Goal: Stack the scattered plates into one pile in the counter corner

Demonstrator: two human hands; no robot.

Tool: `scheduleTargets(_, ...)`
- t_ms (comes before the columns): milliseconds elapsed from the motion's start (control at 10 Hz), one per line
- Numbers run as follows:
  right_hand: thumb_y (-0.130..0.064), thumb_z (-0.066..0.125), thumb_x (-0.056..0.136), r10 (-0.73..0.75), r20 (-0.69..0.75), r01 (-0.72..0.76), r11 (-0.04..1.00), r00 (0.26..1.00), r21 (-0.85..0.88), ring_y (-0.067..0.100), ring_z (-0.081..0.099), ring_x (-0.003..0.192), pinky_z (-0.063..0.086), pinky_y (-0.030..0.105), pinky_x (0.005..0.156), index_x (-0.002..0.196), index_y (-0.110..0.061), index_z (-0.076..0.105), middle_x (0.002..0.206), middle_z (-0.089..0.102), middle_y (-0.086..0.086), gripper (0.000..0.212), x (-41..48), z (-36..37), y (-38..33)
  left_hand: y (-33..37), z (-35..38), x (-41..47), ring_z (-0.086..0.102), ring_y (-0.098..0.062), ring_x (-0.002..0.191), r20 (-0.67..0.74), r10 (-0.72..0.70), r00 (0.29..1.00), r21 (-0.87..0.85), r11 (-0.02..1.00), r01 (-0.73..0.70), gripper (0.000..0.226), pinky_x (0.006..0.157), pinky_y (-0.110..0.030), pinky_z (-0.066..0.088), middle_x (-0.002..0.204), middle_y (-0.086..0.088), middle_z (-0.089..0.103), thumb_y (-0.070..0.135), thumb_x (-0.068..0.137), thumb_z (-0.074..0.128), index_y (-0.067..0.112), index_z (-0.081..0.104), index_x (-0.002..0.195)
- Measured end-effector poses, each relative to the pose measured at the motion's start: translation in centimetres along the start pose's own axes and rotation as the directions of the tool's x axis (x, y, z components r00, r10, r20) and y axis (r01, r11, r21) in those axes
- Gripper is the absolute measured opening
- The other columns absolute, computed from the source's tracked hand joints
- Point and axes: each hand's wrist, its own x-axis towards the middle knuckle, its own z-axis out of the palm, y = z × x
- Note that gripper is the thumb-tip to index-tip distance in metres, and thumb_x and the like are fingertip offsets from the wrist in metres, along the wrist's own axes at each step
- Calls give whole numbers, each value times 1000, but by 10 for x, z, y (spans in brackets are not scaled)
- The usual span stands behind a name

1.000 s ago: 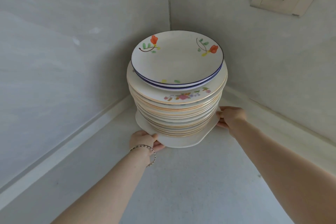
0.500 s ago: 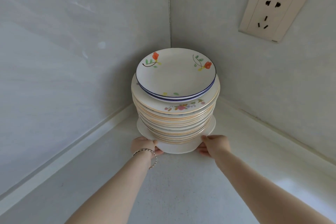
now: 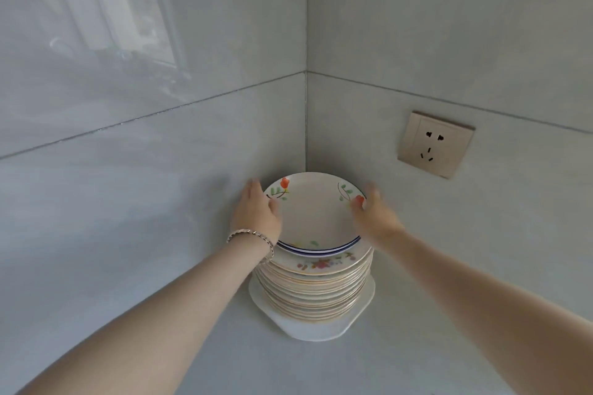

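A tall pile of plates (image 3: 316, 293) stands on the counter (image 3: 324, 369) in the corner where two walls meet. Its base is a wider white plate with cut corners (image 3: 313, 330). On top lies a blue-rimmed plate with red flowers (image 3: 316, 215). My left hand (image 3: 256, 213), with a bracelet at the wrist, holds that top plate's left rim, thumb on the rim and fingers behind it. My right hand (image 3: 373, 213), blurred, clasps the right rim with its thumb by the red flower.
Glossy grey tiled walls close in behind and on both sides of the pile. A beige wall socket (image 3: 434, 144) sits on the right wall above the plates. Grey counter stretches toward me in front of the pile.
Both hands left the bottom plate's edge and rose to the top plate's rim. The pile now rests deeper in the corner, and the view has pulled back and tilted up.
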Motion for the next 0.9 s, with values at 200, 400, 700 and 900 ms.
scheduleTargets(200,7,34,84,5,21,-6,1000,1000,15,25,28,140,27,30,111,144,-2,23,153,23,11,61,-3,14,4,-16,10,-4,29,-22,143,172,49,984,79,995,-64,62,110,-28,30,161,-1,-4,1,94,31,8,7,151)
scheduleTargets(400,3,35,87,-53,6,52,998,999,32,27,35,136,33,31,108,146,-5,23,153,24,9,60,-12,16,15,-23,6,-1,15,-16,147,192,78,978,73,993,-94,63,113,-23,22,161,0,-3,-1,94,29,9,6,151)
scheduleTargets(700,-6,33,95,-108,5,108,994,994,-7,24,30,140,35,31,107,147,-10,22,156,20,6,54,-17,14,21,-21,3,-8,24,-19,145,207,97,973,107,987,-121,57,110,-27,30,161,1,-11,18,101,27,12,3,152)
scheduleTargets(900,-11,35,95,-99,12,98,965,995,-242,25,34,135,35,33,108,135,-13,46,148,35,7,41,-54,-10,1,-2,-22,-32,15,-25,146,41,91,995,210,973,-98,57,115,-35,22,160,-7,5,37,99,32,11,21,148)
